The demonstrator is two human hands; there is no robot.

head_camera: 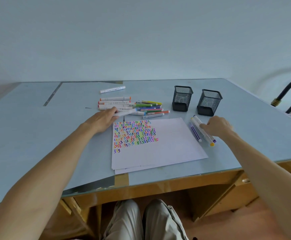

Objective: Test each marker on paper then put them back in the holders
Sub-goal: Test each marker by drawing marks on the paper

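A white paper sheet [167, 142] lies in front of me, its upper left filled with rows of coloured squiggles. Beyond it sits a pile of markers [141, 107], thick white ones and thin coloured ones. My left hand [104, 118] grips a white marker with a blue end [126, 112] at the pile's near edge. Right of the paper lie a few markers [197, 130], white and purple. My right hand [216, 126] pinches one of them. Two black mesh holders [182, 98] [209, 102] stand behind, with no markers showing in them.
A lone white marker [112, 89] lies farther back on the pale blue table [37, 135]. The table's front edge runs above my knees. A black hose with brass fittings [287, 96] is off the table's right side.
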